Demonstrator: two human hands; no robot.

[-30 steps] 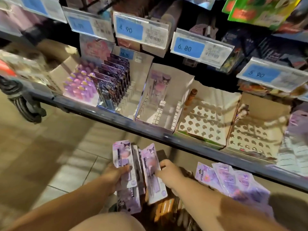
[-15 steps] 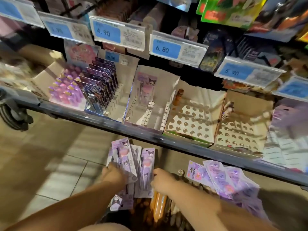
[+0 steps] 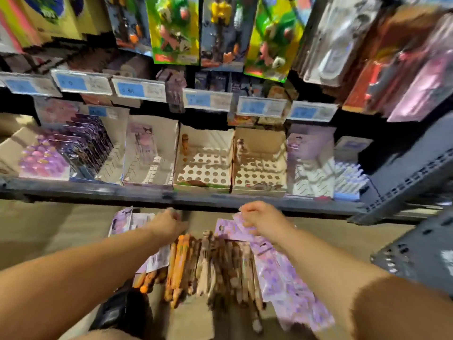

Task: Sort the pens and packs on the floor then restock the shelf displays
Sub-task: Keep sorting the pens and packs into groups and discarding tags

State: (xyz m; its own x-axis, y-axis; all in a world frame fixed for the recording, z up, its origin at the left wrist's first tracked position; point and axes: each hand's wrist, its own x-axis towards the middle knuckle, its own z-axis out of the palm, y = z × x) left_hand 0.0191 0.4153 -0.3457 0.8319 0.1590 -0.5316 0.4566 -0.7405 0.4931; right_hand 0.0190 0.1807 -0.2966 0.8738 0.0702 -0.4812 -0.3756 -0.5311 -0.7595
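Note:
The view is blurred. My left hand (image 3: 169, 224) grips a stack of purple carded pen packs (image 3: 121, 220) just below the shelf edge (image 3: 171, 196). My right hand (image 3: 259, 219) has its fingers curled at the top corner of a purple pack (image 3: 229, 229) that lies over the floor pile. Brown and orange pens (image 3: 210, 261) lie in a heap on the floor between my arms. More purple packs (image 3: 282, 273) spread out under my right forearm. On the shelf, a slotted display box (image 3: 149, 165) holds one purple pack at its back.
Two boxes with round holes (image 3: 203, 168) (image 3: 259, 170) stand right of the slotted box, each with one pen. Fuller displays (image 3: 73, 148) sit at the left. Toy packs (image 3: 174, 28) hang above. A grey shelf upright (image 3: 404, 180) stands right; a black object (image 3: 117, 312) lies below.
The view swung up and to the right. My right hand moved right from the packs in my left hand to the purple packs on the floor. My left hand keeps its stack.

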